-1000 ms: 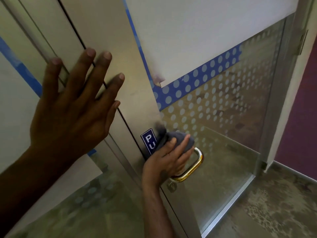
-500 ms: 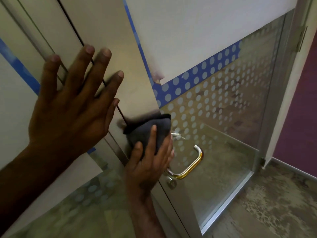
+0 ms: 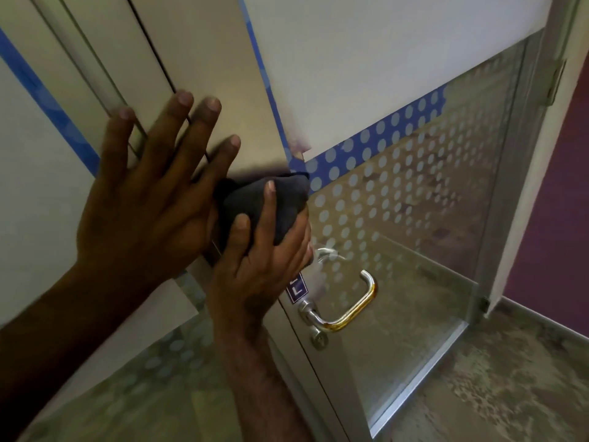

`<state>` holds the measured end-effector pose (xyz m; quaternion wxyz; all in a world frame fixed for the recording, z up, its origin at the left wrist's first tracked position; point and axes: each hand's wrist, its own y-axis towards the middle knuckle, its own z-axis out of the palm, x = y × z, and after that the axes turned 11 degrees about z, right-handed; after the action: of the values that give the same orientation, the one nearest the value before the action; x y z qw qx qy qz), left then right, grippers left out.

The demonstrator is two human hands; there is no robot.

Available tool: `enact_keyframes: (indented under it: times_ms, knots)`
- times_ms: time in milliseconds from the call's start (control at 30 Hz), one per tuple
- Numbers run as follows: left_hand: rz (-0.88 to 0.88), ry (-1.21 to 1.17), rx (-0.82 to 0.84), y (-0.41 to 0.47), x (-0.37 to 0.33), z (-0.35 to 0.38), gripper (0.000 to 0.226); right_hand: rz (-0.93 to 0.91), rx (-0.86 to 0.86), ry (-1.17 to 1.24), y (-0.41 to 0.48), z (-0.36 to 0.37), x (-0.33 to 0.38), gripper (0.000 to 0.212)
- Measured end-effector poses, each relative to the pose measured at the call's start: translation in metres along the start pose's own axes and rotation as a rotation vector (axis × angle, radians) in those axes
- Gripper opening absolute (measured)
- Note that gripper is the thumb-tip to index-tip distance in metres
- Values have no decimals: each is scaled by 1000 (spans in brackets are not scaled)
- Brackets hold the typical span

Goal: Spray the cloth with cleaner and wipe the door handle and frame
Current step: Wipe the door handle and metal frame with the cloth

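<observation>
My right hand presses a dark grey cloth flat against the metal door frame, above the handle. The curved metal door handle, silver with a golden tint along its lower bar, sticks out below and right of that hand, untouched. A small blue label sits on the frame just above the handle's lower mount. My left hand lies flat with fingers spread on the frame to the left of the cloth. No spray bottle is in view.
The glass door panel has a white frosted upper part, a blue dotted band and white dots. A hinge shows on the right jamb beside a purple wall. Mottled floor lies at lower right.
My right hand has slid the cloth up the frame from the handle to above it, uncovering the handle and label. My left hand has stayed flat on the frame.
</observation>
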<state>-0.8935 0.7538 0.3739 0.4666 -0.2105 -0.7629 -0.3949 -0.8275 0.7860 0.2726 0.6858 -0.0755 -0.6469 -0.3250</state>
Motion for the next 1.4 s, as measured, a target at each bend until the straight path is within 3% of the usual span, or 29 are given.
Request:
enact_keyframes:
  times_ms: [67, 133, 300, 400, 433, 533, 633, 767, 1133, 1267, 1400]
  knots:
    - [-9, 6, -10, -1, 0, 3, 55, -52, 48, -21, -6, -6, -27, 50]
    - [-21, -4, -23, -2, -1, 7, 53, 17, 71, -76, -18, -16, -59, 50]
    - [-21, -40, 1, -2, -1, 10, 55, 461, 85, -135, -26, -23, -68, 53]
    - [-24, -11, -6, -1, -3, 6, 54, 810, -2, -8, 12, -8, -46, 54]
    - [-28, -2, -10, 0, -4, 5, 53, 834, -11, 24, 21, -3, -35, 53]
    - [-24, -2, -4, 1, -3, 3, 52, 470, -8, 19, 11, -2, 4, 56]
    - [-9, 16, -4, 1, -3, 1, 52, 97, 113, 33, -14, -12, 5, 62]
    - [-37, 11, 10, 3, -5, 0, 50, -63, 202, -78, -22, -33, -45, 69]
    - [-46, 22, 8, 8, -5, -6, 51, -66, 539, -299, -24, -80, -91, 81]
    - [-48, 29, -2, 9, -3, -7, 51, 153, 723, -174, -27, -106, -103, 76]
    - [-65, 16, 30, 10, -3, -8, 53, 572, 700, 183, -45, -140, -114, 70]
